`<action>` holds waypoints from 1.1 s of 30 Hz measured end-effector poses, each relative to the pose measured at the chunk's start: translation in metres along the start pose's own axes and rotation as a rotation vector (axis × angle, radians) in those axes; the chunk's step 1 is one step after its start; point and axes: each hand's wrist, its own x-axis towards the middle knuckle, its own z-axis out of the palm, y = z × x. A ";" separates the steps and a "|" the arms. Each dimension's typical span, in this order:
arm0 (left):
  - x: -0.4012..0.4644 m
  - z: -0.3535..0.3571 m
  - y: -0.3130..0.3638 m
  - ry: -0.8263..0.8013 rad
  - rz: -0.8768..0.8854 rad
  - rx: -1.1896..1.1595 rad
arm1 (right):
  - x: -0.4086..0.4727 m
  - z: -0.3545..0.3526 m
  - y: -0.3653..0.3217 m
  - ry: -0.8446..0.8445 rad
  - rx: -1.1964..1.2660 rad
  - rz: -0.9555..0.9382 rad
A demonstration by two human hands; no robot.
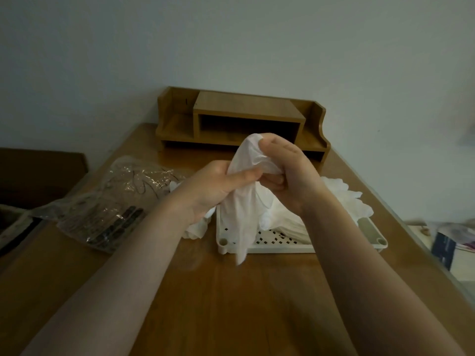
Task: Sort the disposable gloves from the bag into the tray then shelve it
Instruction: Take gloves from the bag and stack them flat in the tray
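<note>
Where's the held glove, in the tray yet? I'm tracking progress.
Not yet: both hands, left hand and right hand, grip the glove above the tray.

The scene is dimly and evenly lit, with a cool cast on the wall (257,42). Small glints are seen on the clear plastic bag (115,199). Wide-angle bending is noticed at the table (231,304) edges, and softness is found toward the frame's corners.

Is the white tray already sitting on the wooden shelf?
No, the tray rests on the table, in front of the wooden shelf.
</note>
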 end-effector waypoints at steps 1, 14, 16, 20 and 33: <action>-0.001 0.001 0.000 -0.028 -0.009 -0.046 | -0.003 -0.002 -0.003 0.039 -0.057 0.038; -0.001 0.039 -0.003 0.318 0.070 -0.317 | -0.025 -0.006 0.017 0.311 -0.036 0.458; -0.004 0.041 -0.003 0.312 0.132 -0.332 | -0.029 -0.008 0.019 0.218 0.029 0.470; -0.008 0.040 -0.004 0.318 0.161 -0.349 | -0.037 -0.009 0.018 0.299 -0.125 0.236; -0.001 0.046 -0.006 0.359 0.158 -0.605 | -0.040 -0.014 0.010 0.280 -0.533 0.052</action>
